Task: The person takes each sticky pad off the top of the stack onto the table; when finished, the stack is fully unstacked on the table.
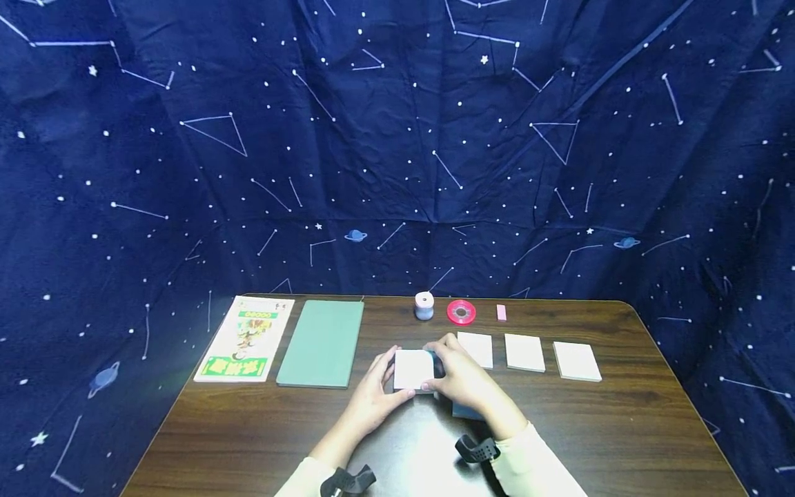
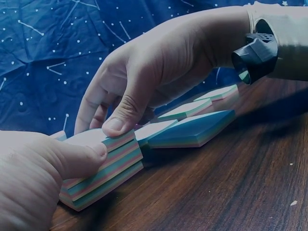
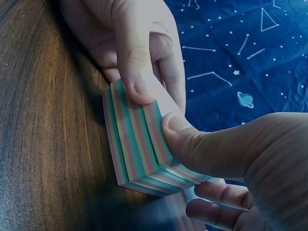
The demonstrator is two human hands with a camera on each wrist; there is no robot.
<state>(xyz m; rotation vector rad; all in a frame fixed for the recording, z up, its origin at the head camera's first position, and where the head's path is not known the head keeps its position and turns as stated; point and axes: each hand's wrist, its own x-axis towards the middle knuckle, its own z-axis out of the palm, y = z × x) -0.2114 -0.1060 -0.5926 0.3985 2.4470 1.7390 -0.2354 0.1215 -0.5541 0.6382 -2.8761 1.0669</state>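
Observation:
A stack of square paper note pads (image 1: 413, 368), white on top and striped pink, yellow and green-blue along its sides (image 3: 137, 137), stands on the table between both hands. My left hand (image 1: 373, 399) grips its left side, thumb over the near edge. My right hand (image 1: 464, 378) holds the upper pads at the right, with its thumb (image 2: 121, 120) at the near top edge and fingers around the far side. The pads in the stack sit slightly offset. A blue-topped pad (image 2: 195, 127) lies to the right, partly hidden under my right forearm in the head view.
Three white-topped pads (image 1: 524, 353) lie in a row at the right. A thread spool (image 1: 424, 306), a red disc (image 1: 461, 312) and a small pink block (image 1: 501, 313) are along the back. A green notebook (image 1: 321, 344) and an illustrated book (image 1: 244, 338) lie left.

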